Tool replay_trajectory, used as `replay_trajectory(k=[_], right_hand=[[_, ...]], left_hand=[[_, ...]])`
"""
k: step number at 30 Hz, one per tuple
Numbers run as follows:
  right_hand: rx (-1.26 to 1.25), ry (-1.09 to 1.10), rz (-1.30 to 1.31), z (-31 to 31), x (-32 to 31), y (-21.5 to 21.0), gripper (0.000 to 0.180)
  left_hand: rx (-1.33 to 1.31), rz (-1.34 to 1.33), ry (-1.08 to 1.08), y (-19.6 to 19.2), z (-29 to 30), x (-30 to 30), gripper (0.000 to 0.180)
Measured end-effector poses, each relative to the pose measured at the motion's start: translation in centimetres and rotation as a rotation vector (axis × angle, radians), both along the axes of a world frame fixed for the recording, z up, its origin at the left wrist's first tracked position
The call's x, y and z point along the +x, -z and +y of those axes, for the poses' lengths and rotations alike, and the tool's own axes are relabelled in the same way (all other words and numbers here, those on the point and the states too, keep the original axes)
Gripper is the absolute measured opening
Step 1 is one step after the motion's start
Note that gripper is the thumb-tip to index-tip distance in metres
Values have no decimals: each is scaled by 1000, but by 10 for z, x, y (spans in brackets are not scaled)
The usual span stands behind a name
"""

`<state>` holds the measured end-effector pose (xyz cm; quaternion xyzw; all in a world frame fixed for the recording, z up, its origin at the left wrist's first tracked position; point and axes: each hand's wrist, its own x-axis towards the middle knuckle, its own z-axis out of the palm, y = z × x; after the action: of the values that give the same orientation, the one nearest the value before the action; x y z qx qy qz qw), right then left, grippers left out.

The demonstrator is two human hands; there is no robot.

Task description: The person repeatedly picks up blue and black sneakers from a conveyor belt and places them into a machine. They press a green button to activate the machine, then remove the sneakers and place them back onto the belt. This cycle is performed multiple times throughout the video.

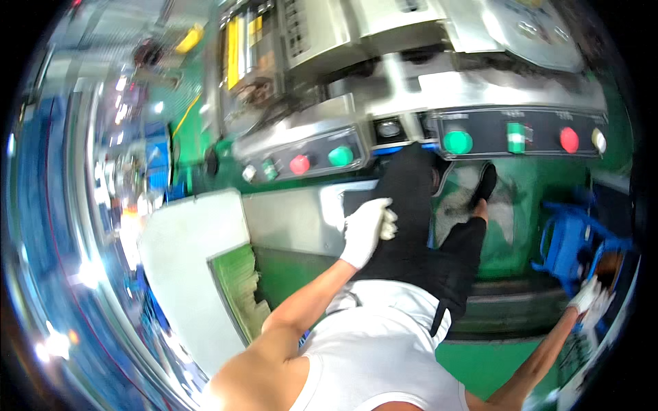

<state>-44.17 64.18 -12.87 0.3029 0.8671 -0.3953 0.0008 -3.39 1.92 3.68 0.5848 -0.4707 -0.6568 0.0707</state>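
Note:
My left hand point(368, 231) wears a white glove and lies over the thigh of my black trousers point(404, 198). Its fingers are curled in, and no object shows in them. Far to the right, my right hand point(592, 301), also in a white glove, is stretched out beside a blue plastic stool or stand point(565, 243). Its fingers look extended and apart, though blurred. Close by that hand is a brown open box or bin point(608, 266), partly cut off by the picture's dark rim. I cannot make out what lies inside it.
Ahead stands a metal machine with two dark control panels point(301, 163) bearing green and red buttons point(569, 140). A pale board point(195, 240) with a worn green patch point(236, 284) is at my left. Blurred blue structures point(51, 240) run down the left side.

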Motion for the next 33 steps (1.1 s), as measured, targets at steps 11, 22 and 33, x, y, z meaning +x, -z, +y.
replay_trajectory(k=[11,22,33], right_hand=[[-772,-762,-160,-437,230,-137,53],[-570,-1783,-366,-653,322,-180,40],[-604,-1588,-773,-665,290,-108,49]], left_hand=[[0,416,9,26,7,23,24],[-97,278,174,5,-10,45,29],[-266,346,107,31,-2,34,21]])
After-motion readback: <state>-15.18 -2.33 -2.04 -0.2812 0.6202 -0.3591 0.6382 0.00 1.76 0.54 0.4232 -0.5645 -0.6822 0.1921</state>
